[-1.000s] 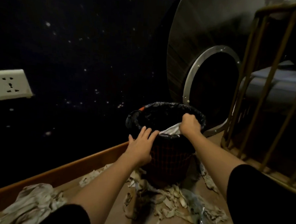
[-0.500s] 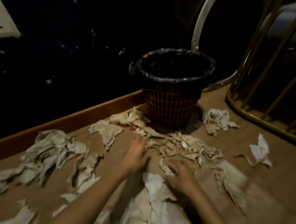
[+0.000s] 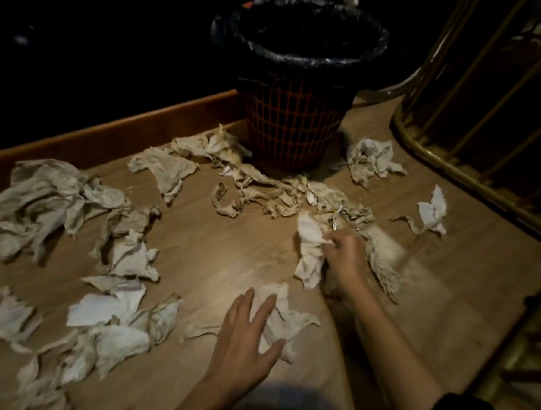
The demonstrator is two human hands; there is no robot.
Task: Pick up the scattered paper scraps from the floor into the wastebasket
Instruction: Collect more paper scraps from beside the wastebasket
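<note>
An orange mesh wastebasket (image 3: 293,127) lined with a black bag stands upright at the back of the wooden floor. Several crumpled paper scraps lie around it. My right hand (image 3: 343,258) is closed on a white paper scrap (image 3: 309,247) in front of the basket, lifting it slightly. Lower down, my left hand (image 3: 246,335) is spread flat, fingers apart, resting over the edge of another crumpled scrap (image 3: 285,318) on the floor. A pile of shredded scraps (image 3: 279,192) lies right at the basket's foot.
A big heap of scraps (image 3: 47,199) lies at the left, more at the lower left (image 3: 109,318). Two loose scraps (image 3: 372,160) (image 3: 431,213) lie right of the basket. A wooden skirting board (image 3: 116,137) runs along the dark wall. A brass railing (image 3: 474,121) rises at the right.
My view dropped from the basket rim to the floor. Both hands left the basket and came down among the scraps; my right hand has closed on a white scrap.
</note>
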